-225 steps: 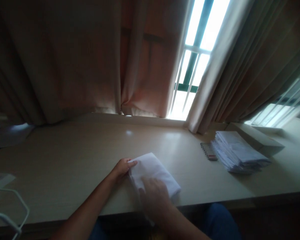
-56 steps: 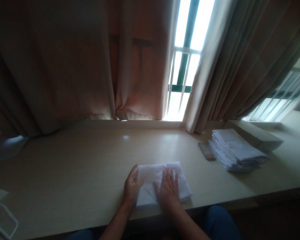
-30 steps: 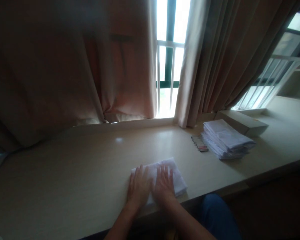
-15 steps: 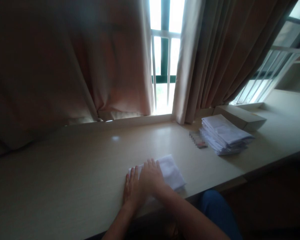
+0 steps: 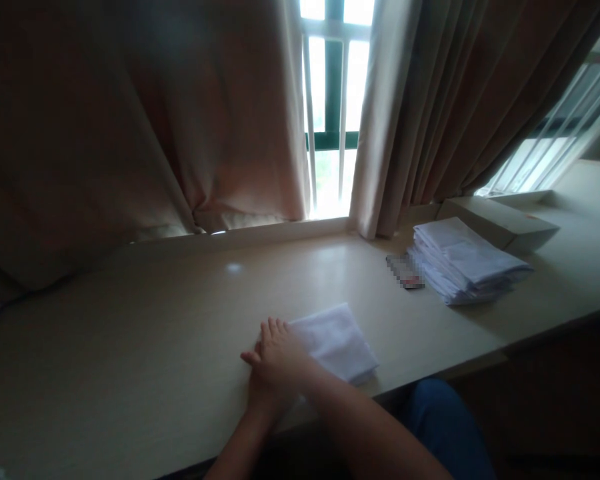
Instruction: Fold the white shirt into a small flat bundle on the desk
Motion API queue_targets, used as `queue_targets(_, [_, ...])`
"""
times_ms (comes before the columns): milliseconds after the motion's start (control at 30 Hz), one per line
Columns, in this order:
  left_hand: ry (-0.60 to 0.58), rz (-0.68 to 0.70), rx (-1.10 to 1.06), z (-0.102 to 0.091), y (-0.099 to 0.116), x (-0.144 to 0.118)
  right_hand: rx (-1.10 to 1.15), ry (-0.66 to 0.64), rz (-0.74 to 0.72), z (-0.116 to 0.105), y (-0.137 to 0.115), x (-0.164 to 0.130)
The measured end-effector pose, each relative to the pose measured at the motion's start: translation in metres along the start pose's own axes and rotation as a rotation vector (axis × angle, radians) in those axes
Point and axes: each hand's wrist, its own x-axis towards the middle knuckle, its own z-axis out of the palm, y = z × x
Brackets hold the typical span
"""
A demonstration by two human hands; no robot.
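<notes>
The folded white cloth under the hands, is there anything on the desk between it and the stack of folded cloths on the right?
Almost nothing: bare desk lies between the folded white cloth and the stack. Only a small flat item lies beside the stack's left edge. Both hands rest overlapped on the cloth's left end.

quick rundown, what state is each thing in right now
small white folded cloth: folded flat near the desk's front edge, left end under the hands
right hand: flat, laid over the left hand
left hand: mostly hidden beneath
stack of white folded cloths: piled, untouched
brown curtains: parted at the window
</notes>
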Motion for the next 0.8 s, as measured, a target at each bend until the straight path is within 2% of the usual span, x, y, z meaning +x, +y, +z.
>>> queue_targets(100, [0.006,-0.006,0.027,-0.002,0.001,-0.002,0.013,0.000,0.001,0.001,0.003,0.000])
queue_targets(233, [-0.046,0.050,0.055,-0.008,0.003,0.000,0.007,-0.006,0.009,-0.002,0.008,0.000])
queue_targets(500, [-0.126,0.001,0.137,-0.018,0.011,0.000,-0.100,-0.093,0.060,-0.024,0.050,-0.016])
queue_targets(700, [-0.128,-0.030,0.166,-0.016,0.012,-0.001,-0.145,-0.098,0.061,-0.038,0.061,-0.030])
queue_targets(800, [-0.105,-0.024,0.167,-0.019,0.015,0.001,-0.165,-0.066,0.105,-0.041,0.064,-0.034])
